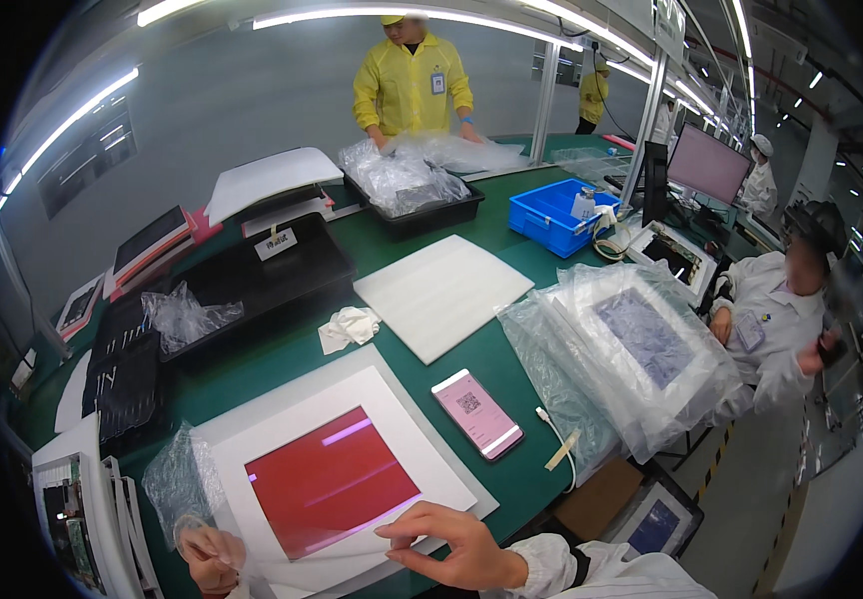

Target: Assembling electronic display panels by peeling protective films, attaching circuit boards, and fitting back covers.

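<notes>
Head view: right hand [456, 547] curled, left hand [212, 559] by clear plastic [184, 474]; can't tell if fingers pinch; careless brushing might smudge red screen [327, 484].

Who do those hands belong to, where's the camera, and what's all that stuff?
No robot here: these are a person's own bare hands. A wide fisheye camera on their head looks down, so straight edges look bent. On the green table lie a red-screened panel, a phone, a white sheet, a blue bin and a bagged panel. The left hand is at some clear plastic; its grip is unclear. The right hand, near the red-screened panel, holds nothing I can see.
</notes>
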Demonstrator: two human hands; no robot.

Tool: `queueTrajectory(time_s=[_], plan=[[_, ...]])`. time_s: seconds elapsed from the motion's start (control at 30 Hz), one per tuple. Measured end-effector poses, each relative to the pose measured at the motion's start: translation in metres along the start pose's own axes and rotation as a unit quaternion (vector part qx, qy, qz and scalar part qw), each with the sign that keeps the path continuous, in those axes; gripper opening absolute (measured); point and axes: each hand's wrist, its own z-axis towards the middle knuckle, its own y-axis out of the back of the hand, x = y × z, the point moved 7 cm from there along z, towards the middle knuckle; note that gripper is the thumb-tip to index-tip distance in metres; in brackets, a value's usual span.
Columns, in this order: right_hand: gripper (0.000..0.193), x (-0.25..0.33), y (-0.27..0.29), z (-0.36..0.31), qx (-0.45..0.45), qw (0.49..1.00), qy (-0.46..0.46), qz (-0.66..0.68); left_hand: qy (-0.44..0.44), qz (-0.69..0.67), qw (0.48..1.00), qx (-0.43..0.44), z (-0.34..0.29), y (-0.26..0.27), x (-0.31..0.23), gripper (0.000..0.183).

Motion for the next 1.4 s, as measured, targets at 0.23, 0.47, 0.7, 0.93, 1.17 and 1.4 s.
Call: queueTrajectory(time_s=[0.23, 0.47, 0.7, 0.93, 1.17, 1.4], plan=[[0.015, 0.009, 0.001, -0.013, 0.080, 0.990, 0.086, -0.081, -0.020, 0.036, 0.997, -0.064, 0.005, -0.001, 0.003, 0.021], [0.016, -0.009, -0.007, -0.018, 0.121, 0.992, 0.012, -0.035, -0.016, -0.001, 0.997, -0.078, 0.012, -0.020, 0.001, 0.008], [0.015, -0.002, -0.003, -0.007, 0.067, 0.989, 0.117, -0.064, -0.018, 0.005, 0.993, -0.113, 0.006, -0.015, -0.003, 0.010], [0.017, -0.011, -0.013, -0.019, 0.090, 0.993, 0.050, -0.053, -0.056, -0.016, 0.986, -0.158, 0.004, 0.004, -0.001, 0.016], [0.026, -0.013, -0.001, -0.010, 0.025, 0.992, 0.097, -0.077, -0.020, 0.082, 0.996, -0.031, 0.015, -0.024, -0.004, 0.024], [0.017, -0.012, 0.025, 0.004, -0.020, 0.998, 0.032, -0.042, 0.036, 0.138, 0.990, 0.015, 0.019, -0.031, 0.005, 0.036]])
